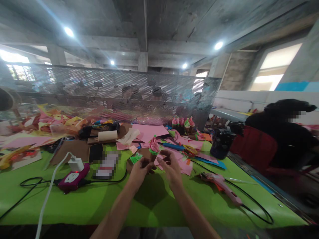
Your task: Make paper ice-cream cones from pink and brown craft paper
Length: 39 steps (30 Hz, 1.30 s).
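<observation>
A small paper cupcake point(154, 145), with a pink swirled top and green trim, stands upright between my hands. My left hand point(142, 168) is closed at its lower part, thumb and fingers bent around the brown base, which is partly hidden. On the other side, my right hand point(171, 165) is beside the cupcake, its fingers curved and apart; whether its fingertips touch the cupcake is unclear. A crumpled green paper piece point(136, 158) lies just left of the left hand. Pink paper sheets point(183, 162) spread behind the right hand.
A pink glue gun point(224, 190) with a black cord lies at right. Yellow-handled scissors point(189, 150) rest behind. At left are a phone point(107, 166) and a purple power adapter point(74, 178). Several finished cupcakes point(183, 122) stand near the mesh screen point(112, 93). A person sits at right.
</observation>
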Each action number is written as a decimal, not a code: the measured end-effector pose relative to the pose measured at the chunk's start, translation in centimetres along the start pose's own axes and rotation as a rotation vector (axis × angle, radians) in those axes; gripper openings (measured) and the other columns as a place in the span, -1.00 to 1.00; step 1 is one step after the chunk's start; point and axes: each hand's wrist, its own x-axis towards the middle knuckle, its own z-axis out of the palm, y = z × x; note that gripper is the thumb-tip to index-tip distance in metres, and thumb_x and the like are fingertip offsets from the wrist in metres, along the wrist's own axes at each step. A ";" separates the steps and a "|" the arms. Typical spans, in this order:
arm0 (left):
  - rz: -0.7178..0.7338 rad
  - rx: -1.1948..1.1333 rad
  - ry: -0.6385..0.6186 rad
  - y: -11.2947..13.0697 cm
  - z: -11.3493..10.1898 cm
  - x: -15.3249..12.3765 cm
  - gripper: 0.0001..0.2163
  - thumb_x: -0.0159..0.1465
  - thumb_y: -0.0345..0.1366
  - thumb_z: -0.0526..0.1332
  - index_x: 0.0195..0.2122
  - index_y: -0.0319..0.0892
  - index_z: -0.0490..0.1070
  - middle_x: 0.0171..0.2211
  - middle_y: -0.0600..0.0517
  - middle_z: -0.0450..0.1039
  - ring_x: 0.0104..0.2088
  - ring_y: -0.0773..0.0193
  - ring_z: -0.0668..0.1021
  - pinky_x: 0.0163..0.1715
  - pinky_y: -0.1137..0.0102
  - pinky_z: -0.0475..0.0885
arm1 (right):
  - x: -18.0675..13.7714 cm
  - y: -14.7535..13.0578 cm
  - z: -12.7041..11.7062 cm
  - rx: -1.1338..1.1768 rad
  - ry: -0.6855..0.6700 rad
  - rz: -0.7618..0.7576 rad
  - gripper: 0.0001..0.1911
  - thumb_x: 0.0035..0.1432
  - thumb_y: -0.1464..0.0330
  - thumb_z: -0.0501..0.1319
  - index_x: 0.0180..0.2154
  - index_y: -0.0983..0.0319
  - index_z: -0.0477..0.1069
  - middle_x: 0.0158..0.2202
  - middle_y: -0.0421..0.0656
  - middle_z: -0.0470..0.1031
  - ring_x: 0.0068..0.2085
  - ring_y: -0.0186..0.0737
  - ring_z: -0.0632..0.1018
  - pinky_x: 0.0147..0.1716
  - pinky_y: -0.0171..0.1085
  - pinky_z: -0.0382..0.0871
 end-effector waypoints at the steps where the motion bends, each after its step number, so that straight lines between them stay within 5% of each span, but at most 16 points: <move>1: 0.005 0.012 0.009 -0.1 -0.1 0.1 -0.63 0.00 -0.02 0.42 -0.37 -0.19 0.39 -0.49 0.02 0.57 -0.55 0.32 0.55 -0.50 0.45 0.37 | 0.0 -0.1 -0.2 -0.017 0.047 -0.030 -0.63 0.06 0.17 0.35 -0.11 0.18 0.43 -0.19 -0.09 0.49 -0.32 -0.17 0.44 -0.36 -0.22 0.31; 12: 0.063 0.105 0.004 -1.4 0.0 0.4 -0.74 0.00 -0.16 0.40 -0.46 -0.17 0.37 -0.52 0.05 0.50 -0.46 0.20 0.60 -0.50 0.39 0.43 | 0.4 -0.6 -0.4 -0.109 0.135 -0.257 -0.95 0.04 0.32 0.36 -0.40 0.14 0.55 -0.30 -0.14 0.41 -0.25 -0.14 0.43 -0.30 -0.21 0.32; 39: 0.154 0.273 0.002 -1.7 -0.4 0.3 -0.90 0.11 -0.27 0.30 -0.41 -0.16 0.43 -0.46 0.04 0.54 -0.44 0.22 0.56 -0.46 0.41 0.40 | 0.4 -0.4 -0.5 -0.177 0.130 -0.238 -0.91 0.03 0.30 0.35 -0.44 0.16 0.51 -0.37 -0.16 0.45 -0.31 -0.15 0.45 -0.35 -0.22 0.32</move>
